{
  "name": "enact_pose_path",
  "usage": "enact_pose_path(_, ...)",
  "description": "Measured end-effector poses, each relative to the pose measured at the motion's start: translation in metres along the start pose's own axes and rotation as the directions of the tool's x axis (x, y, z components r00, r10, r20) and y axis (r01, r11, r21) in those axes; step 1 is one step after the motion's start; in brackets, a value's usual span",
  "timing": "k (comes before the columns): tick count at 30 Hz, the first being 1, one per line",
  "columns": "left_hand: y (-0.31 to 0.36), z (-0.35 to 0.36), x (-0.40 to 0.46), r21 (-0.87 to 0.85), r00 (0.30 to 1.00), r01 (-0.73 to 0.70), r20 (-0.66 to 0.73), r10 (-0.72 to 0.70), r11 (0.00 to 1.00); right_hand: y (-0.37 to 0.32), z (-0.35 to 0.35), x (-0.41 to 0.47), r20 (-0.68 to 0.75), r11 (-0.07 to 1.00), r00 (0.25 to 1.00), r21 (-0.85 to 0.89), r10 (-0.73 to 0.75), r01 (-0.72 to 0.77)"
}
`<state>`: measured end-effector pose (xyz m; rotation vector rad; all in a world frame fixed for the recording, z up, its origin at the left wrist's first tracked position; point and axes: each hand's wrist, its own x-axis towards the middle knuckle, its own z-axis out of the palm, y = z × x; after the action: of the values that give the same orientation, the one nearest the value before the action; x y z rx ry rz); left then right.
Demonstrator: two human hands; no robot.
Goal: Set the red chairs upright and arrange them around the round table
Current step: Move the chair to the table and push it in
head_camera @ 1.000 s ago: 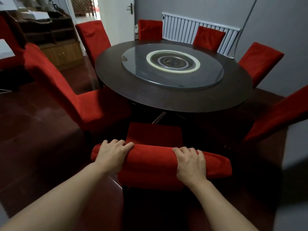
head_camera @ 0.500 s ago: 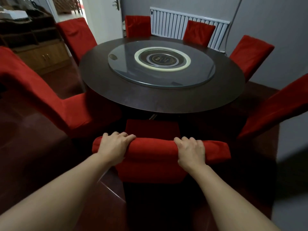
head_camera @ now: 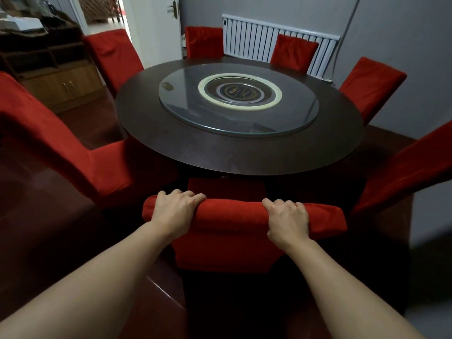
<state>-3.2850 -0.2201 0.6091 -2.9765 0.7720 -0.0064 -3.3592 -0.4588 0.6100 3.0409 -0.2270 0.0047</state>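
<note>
Both hands, left hand [head_camera: 175, 211] and right hand [head_camera: 287, 220], curl over the near chair [head_camera: 234, 214] top rail (running left-right); its seat points far, tucked under the desk [head_camera: 195, 152].

Both bare forearms extend forward from lower frame edge, converging slightly. Left hand [head_camera: 174, 211] palm down, fingers curled over top edge of chair back [head_camera: 234, 216], knuckles up, near its left end. Right hand [head_camera: 288, 220] same pose, fingers curled over same edge, toward its right end. Hands well apart, roughly level. Wrists straight. Thumbs not visible, hidden on near side.
</note>
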Motion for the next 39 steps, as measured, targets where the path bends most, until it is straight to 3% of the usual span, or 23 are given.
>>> enact_pose_path(15,0.007,0.025,-0.003,0.003,0.999,-0.012,-0.037,0.012,1.0,0.004,0.019,-0.009,0.015,0.999,1.0,0.035,-0.01,0.009)
enact_pose_path(29,0.014,0.022,0.012,0.0,0.999,0.009,-0.047,-0.009,1.0,0.015,0.031,0.008,-0.084,0.999,0.996,0.046,-0.014,0.018)
enact_pose_path(33,0.02,0.022,0.012,0.002,0.999,0.025,-0.042,-0.025,1.0,0.025,0.03,0.013,-0.054,0.998,0.997,0.01,-0.056,0.057)
enact_pose_path(39,0.016,0.021,0.02,0.028,0.999,-0.034,0.01,0.034,0.999,0.023,0.028,0.011,-0.002,1.0,1.0,0.0,0.007,-0.007)
